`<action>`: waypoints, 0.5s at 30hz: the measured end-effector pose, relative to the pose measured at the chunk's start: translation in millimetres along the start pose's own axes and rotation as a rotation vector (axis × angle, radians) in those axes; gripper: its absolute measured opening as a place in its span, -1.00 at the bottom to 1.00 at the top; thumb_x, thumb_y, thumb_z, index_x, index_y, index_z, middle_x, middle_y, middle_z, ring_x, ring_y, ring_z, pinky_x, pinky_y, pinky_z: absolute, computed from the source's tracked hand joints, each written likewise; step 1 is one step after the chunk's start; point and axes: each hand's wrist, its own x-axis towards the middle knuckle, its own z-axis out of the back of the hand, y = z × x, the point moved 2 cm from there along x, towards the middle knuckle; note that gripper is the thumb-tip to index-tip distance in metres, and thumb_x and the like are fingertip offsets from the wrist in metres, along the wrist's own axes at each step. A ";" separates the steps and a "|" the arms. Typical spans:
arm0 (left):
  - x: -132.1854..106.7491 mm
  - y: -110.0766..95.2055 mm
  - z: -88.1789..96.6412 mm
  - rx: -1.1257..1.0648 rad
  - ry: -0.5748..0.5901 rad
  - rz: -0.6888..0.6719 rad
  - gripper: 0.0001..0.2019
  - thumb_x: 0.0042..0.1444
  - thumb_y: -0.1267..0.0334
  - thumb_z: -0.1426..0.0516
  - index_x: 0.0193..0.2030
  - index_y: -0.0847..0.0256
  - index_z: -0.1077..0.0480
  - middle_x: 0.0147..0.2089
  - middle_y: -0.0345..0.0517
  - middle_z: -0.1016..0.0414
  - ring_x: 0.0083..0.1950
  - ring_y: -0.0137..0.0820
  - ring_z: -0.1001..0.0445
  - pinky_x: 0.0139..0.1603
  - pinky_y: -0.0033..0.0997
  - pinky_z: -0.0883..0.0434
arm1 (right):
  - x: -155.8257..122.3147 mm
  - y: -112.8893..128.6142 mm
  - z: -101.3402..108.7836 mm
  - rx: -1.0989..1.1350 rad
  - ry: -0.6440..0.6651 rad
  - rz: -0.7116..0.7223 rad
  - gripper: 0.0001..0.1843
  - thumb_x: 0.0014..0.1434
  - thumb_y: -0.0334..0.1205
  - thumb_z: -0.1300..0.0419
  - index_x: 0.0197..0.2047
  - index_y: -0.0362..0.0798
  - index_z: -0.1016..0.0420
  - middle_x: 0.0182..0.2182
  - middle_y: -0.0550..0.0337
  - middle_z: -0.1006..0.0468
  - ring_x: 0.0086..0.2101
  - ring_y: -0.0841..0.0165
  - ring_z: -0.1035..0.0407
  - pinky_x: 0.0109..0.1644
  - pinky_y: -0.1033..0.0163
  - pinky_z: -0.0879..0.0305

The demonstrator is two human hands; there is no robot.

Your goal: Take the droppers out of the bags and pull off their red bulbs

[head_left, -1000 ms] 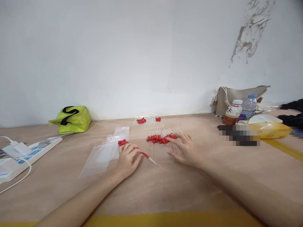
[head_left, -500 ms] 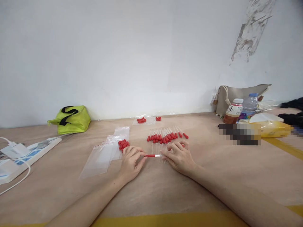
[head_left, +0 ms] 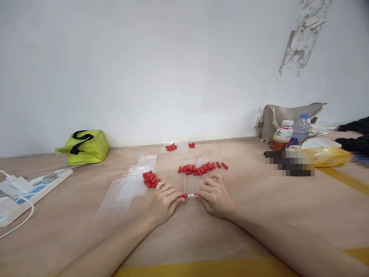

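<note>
My left hand is closed, pinching a red rubber bulb between thumb and fingers. Facing it, my right hand grips a clear glass dropper tube, whose left end meets the bulb. How far the tube sits inside the bulb is hidden. Several bare clear tubes lie side by side behind the hands, partly covered by my right hand. Beyond them fans out a row of droppers with red bulbs. A heap of loose red bulbs lies just left of my left hand, on clear zip bags.
Against the wall is a clear bag with red-bulbed droppers. A lime-green pouch and a white power strip with cables are at left. Bottles, a beige bag and a yellow tissue pack stand at right.
Both hands have come slightly nearer to me and closer together. Less of the tube and bulb shows between them now. The view has shifted slightly.
</note>
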 end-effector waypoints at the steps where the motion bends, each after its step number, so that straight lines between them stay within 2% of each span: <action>1: -0.5 -0.6 0.1 0.008 0.003 -0.011 -0.82 0.15 0.20 -0.02 -0.34 0.14 -0.42 -0.44 -0.21 -0.49 -0.38 -0.42 -0.31 -0.20 -0.27 -0.12 | -0.8 -0.2 0.9 -0.002 0.000 0.005 -0.78 0.18 -0.24 0.01 -0.35 0.02 -0.45 -0.58 0.29 -0.42 -0.41 0.44 -0.17 -0.03 0.12 0.17; 8: -4.5 -2.6 2.8 0.031 0.029 -0.072 -0.82 0.15 0.27 0.00 -0.36 0.13 -0.41 -0.50 -0.20 -0.46 -0.40 -0.41 -0.29 -0.25 -0.27 -0.10 | -4.2 -0.8 5.4 0.006 -0.007 0.021 -0.78 0.18 -0.23 0.00 -0.39 0.04 -0.46 -0.61 0.33 -0.42 -0.42 0.45 -0.16 0.00 0.10 0.19; 15: -5.1 -5.2 0.1 0.008 -0.012 -0.142 -0.82 0.14 0.36 0.01 -0.38 0.16 -0.40 -0.52 -0.21 -0.44 -0.41 -0.44 -0.27 -0.26 -0.29 -0.09 | -7.2 0.5 6.9 -0.029 -0.003 0.034 -0.78 0.15 -0.23 -0.02 -0.44 0.01 -0.44 -0.65 0.33 -0.39 -0.42 0.46 -0.18 0.02 0.08 0.21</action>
